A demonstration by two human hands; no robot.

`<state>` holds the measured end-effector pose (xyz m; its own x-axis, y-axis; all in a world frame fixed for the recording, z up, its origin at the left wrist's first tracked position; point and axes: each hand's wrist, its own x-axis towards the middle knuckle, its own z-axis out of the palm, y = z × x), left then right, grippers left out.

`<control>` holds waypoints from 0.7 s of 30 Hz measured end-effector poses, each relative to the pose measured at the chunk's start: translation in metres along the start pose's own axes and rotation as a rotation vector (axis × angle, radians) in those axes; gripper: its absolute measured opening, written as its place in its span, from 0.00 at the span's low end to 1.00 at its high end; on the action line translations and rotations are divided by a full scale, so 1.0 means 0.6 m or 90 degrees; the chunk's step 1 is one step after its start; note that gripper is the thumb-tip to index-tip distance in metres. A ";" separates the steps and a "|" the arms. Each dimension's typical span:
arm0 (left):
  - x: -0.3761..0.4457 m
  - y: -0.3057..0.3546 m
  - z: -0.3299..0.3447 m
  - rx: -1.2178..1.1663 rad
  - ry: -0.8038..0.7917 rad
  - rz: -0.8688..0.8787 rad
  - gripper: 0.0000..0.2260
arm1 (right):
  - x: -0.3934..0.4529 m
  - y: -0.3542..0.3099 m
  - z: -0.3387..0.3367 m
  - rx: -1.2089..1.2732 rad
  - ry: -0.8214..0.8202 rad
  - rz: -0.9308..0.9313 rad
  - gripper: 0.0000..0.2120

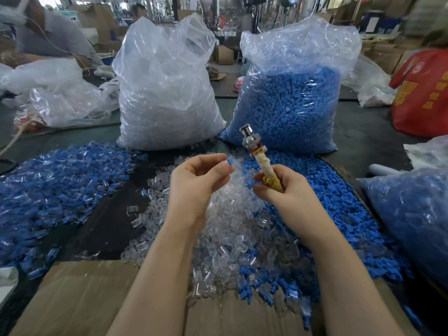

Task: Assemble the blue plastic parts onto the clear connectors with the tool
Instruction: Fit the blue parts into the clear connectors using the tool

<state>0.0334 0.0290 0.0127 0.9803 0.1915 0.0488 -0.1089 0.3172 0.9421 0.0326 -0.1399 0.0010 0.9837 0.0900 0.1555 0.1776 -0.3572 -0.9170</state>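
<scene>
With a heap of assembled blue-and-clear pieces point(60, 180) at the worktop's left edge and full sacks remaining, the left hand point(198, 180) pinches a small blue plastic part point(229, 162) while the right hand point(283, 187) grips the cloth-wrapped metal-tipped tool point(259, 156).

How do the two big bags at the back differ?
The left bag holds clear connectors; the right bag holds blue parts. The left bag's contents look colourless and glassy, the right bag's solid blue. Both are clear plastic, stand upright with open crumpled tops, and sit side by side behind the loose piles.
</scene>
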 end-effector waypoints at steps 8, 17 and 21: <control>0.003 0.002 -0.004 -0.029 0.002 0.016 0.06 | -0.005 0.001 -0.012 -0.075 -0.114 0.055 0.10; 0.009 0.000 -0.011 -0.001 -0.004 0.048 0.08 | -0.010 -0.010 -0.014 -0.093 -0.167 0.073 0.18; 0.010 0.000 -0.013 0.010 0.002 0.053 0.05 | -0.005 0.002 -0.015 -0.097 -0.171 0.056 0.11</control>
<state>0.0377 0.0376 0.0103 0.9673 0.2200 0.1263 -0.1875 0.2849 0.9400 0.0298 -0.1489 0.0029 0.9567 0.2877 -0.0435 0.1140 -0.5082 -0.8537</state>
